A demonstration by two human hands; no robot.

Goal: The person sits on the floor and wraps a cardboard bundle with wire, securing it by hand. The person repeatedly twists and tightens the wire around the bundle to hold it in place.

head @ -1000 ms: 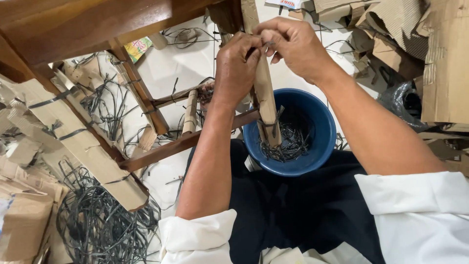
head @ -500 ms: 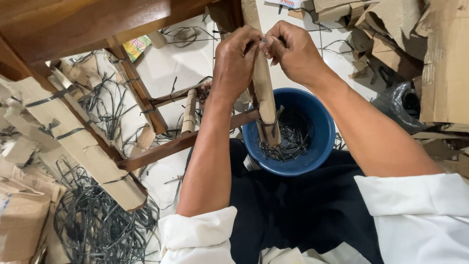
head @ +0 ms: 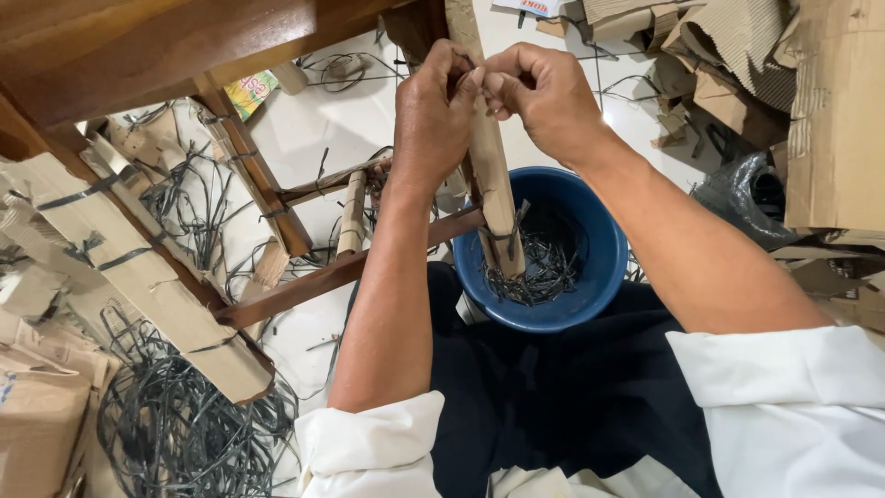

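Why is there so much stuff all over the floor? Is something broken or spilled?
Yes, it is messy. Black straps lie in tangled heaps on the white floor, and torn cardboard pieces are scattered around. More cut straps fill the blue bucket. Both hands, left hand and right hand, grip a cardboard-wrapped wooden leg.

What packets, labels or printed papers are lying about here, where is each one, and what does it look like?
Printed packet: on the white floor at upper left, beside the wooden furniture leg; flat, yellow and green with red print.
Printed paper: at the top edge, right of centre; white with red marks, mostly cut off.
Cardboard pieces: piled at right; plain brown, no print visible.
No screens or signs in view.
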